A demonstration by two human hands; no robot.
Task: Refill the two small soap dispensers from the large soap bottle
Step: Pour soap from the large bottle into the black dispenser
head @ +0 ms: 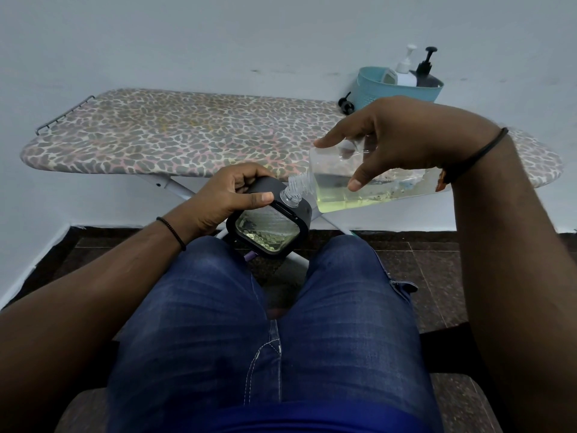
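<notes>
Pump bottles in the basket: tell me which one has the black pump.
The dark bottle on the right side of the teal basket. Its pump is black; the white bottle beside it, to the left, has a white pump.

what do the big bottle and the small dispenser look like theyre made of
Large soap bottle: clear plastic, probably; you see straight through to the yellowish soap, and its neck is threaded.
Small dispenser: matte dark grey shell, likely plastic or rubbery coating, around a clear faceted window that could be plastic or glass.
</notes>
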